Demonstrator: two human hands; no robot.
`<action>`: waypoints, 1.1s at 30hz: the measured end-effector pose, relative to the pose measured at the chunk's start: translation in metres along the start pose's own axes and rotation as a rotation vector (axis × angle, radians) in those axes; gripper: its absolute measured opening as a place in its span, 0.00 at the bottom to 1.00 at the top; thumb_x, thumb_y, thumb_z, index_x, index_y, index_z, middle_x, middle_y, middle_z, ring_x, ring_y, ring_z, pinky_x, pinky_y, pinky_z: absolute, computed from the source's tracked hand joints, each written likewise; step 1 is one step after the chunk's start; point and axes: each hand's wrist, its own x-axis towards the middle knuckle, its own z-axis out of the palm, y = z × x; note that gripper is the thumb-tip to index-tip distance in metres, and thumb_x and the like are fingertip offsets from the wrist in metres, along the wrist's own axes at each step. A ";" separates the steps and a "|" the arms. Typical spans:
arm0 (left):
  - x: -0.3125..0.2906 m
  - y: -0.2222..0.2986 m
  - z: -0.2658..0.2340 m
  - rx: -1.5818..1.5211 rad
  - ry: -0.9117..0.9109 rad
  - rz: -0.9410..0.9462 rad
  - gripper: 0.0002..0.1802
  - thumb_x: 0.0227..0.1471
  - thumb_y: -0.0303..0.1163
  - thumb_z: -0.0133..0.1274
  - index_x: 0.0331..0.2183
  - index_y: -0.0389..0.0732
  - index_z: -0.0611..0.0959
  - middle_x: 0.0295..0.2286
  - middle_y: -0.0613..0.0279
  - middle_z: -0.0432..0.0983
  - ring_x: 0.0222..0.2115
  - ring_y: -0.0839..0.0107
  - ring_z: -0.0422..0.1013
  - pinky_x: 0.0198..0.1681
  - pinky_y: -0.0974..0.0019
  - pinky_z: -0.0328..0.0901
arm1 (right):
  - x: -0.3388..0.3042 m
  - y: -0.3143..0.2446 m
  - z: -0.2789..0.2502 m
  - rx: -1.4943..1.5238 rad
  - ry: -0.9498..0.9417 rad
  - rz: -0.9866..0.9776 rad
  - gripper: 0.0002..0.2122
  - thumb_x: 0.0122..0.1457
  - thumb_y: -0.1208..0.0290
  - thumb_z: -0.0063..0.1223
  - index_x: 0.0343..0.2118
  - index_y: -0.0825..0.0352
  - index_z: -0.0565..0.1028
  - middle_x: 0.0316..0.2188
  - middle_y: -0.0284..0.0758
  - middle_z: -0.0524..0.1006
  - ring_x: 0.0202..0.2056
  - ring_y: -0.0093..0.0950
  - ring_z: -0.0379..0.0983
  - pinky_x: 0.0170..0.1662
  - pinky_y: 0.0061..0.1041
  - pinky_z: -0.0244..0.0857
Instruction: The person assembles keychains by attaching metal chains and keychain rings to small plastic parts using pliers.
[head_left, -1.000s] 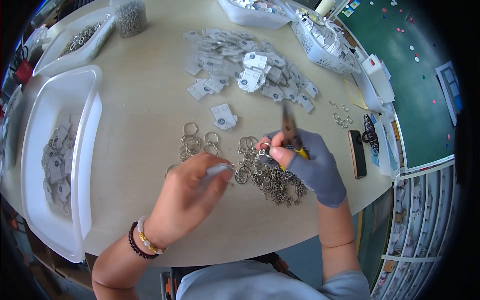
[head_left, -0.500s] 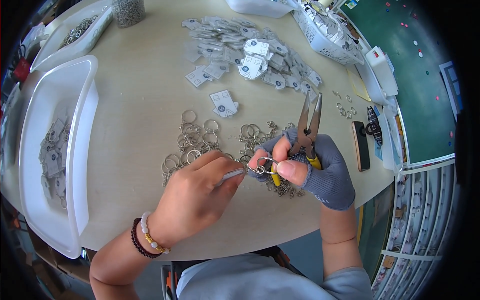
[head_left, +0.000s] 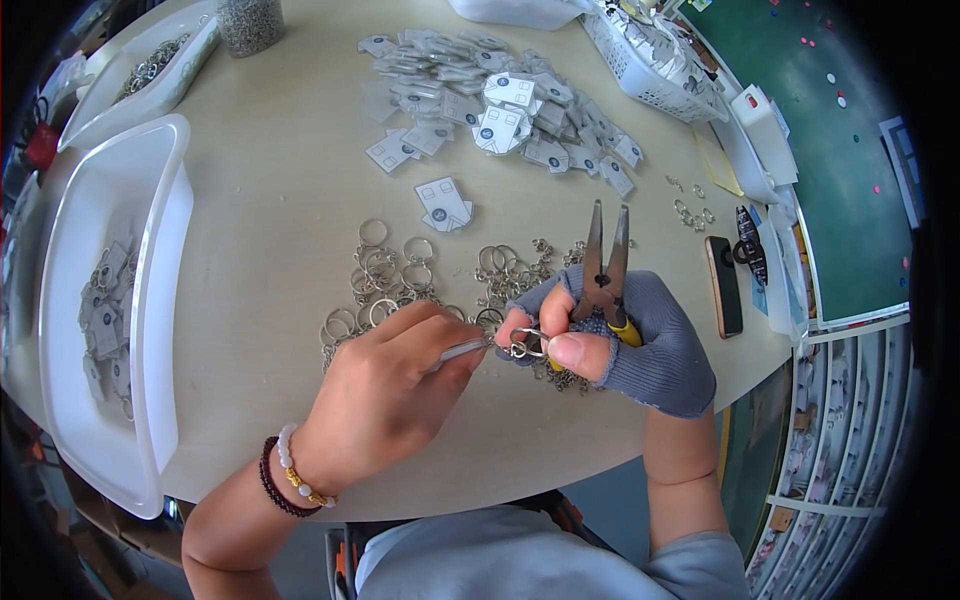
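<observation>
My left hand is closed on a clear plastic tag, seen edge-on between thumb and fingers. A metal key ring with a short chain runs from beside the tag to my right hand, which wears a grey fingerless glove. The right thumb and forefinger pinch the key ring. That same hand also holds pliers with yellow handles, jaws pointing away and slightly parted. Where the chain meets the tag is too small to make out. Key rings with chains lie in loose piles just beyond my hands.
A heap of clear tags with printed house shapes lies at the far middle; two more tags lie nearer. A white bin with finished-looking tags stands left. Small rings, a phone and a white basket are right.
The pliers have tilted a little to the left and dropped slightly toward me. Both hands keep their hold on the tag, key ring and pliers.
</observation>
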 end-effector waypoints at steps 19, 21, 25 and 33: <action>0.000 -0.001 -0.003 0.195 0.081 0.167 0.12 0.42 0.21 0.59 0.34 0.40 0.81 0.29 0.61 0.75 0.22 0.63 0.73 0.22 0.65 0.67 | -0.003 -0.001 -0.004 -0.052 0.015 0.024 0.05 0.55 0.74 0.54 0.31 0.70 0.74 0.29 0.34 0.77 0.38 0.23 0.73 0.46 0.22 0.64; 0.002 -0.005 -0.005 0.217 0.185 0.256 0.16 0.38 0.19 0.59 0.35 0.39 0.82 0.29 0.60 0.75 0.23 0.64 0.73 0.21 0.67 0.67 | -0.004 0.003 -0.008 0.032 0.059 -0.033 0.06 0.56 0.74 0.53 0.35 0.70 0.74 0.32 0.36 0.77 0.40 0.24 0.73 0.47 0.24 0.65; 0.005 0.001 -0.015 0.252 0.267 0.312 0.19 0.35 0.18 0.58 0.36 0.39 0.83 0.30 0.60 0.76 0.23 0.66 0.73 0.21 0.69 0.67 | 0.009 0.021 -0.015 0.744 0.027 -0.100 0.16 0.57 0.76 0.48 0.50 0.69 0.67 0.43 0.40 0.72 0.45 0.26 0.70 0.49 0.27 0.66; 0.008 0.004 -0.030 0.436 0.390 0.445 0.22 0.32 0.21 0.57 0.38 0.39 0.84 0.32 0.58 0.77 0.24 0.69 0.74 0.21 0.70 0.66 | 0.000 0.014 0.010 -0.803 0.116 -0.420 0.23 0.50 0.79 0.51 0.52 0.69 0.68 0.40 0.41 0.69 0.38 0.33 0.71 0.40 0.26 0.68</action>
